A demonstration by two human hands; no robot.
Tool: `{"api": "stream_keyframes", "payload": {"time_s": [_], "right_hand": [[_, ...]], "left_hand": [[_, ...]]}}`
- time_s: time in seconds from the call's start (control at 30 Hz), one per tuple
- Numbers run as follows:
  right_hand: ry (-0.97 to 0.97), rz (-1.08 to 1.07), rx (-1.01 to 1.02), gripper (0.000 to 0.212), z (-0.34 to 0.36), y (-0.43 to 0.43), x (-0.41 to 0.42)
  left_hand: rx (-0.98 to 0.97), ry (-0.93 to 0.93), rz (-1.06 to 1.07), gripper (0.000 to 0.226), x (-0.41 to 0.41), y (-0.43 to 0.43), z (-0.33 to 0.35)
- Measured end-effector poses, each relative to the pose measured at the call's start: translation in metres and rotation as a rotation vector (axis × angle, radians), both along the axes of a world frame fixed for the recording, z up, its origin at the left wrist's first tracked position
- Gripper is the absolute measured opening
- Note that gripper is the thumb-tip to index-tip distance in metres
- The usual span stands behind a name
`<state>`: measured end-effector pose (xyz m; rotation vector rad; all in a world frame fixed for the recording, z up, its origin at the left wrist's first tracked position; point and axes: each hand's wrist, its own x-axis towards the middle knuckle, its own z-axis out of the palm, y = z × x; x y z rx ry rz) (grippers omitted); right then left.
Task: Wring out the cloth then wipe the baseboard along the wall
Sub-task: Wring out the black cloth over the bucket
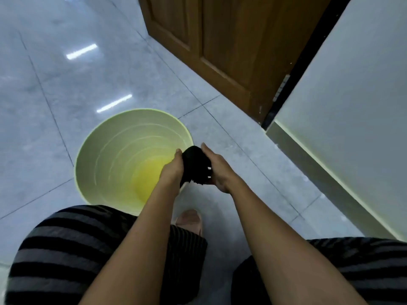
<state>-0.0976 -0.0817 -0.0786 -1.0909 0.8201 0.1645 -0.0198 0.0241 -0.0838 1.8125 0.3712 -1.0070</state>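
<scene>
Both hands, left hand (172, 170) and right hand (218, 172), clamp the bunched black cloth (196, 166) over the pale bucket's rim (88, 137); baseboard (326, 172) runs alongside, right.

Both forearms are bare from the lower edge of the view up to the left hand (171, 170) and the right hand (217, 170); no sleeves, watch or rings show. The legs wear loose trousers (72, 256) in broad horizontal stripes of black and dark grey, on both knees. Just right of the left knee sits a pinkish-beige slipper (190, 219), its rounded toe visible.
</scene>
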Motion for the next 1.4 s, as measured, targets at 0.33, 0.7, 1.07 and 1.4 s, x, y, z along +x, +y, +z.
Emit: {"api": "stream_keyframes", "payload": {"time_s": [0.33, 0.7, 1.07, 1.4], "right_hand": [[-0.041, 0.009, -0.45, 0.016, 0.106, -0.016, -0.06], [-0.339, 0.085, -0.382, 0.033, 0.241, -0.028, -0.128], [-0.628, 0.15, 0.122, 0.05, 0.267, -0.06, -0.155], [-0.181, -0.329, 0.064, 0.061, 0.118, -0.153, -0.138]], "left_hand": [[-0.367, -0.373, -0.198, 0.039, -0.01, 0.008, 0.105], [-0.466, -1.012, -0.687, 0.036, -0.067, -0.035, 0.269], [-0.521, -1.28, -0.861, 0.059, -0.09, -0.099, 0.32], [-0.243, -0.956, -0.98, 0.027, -0.027, -0.202, 0.146]]}}
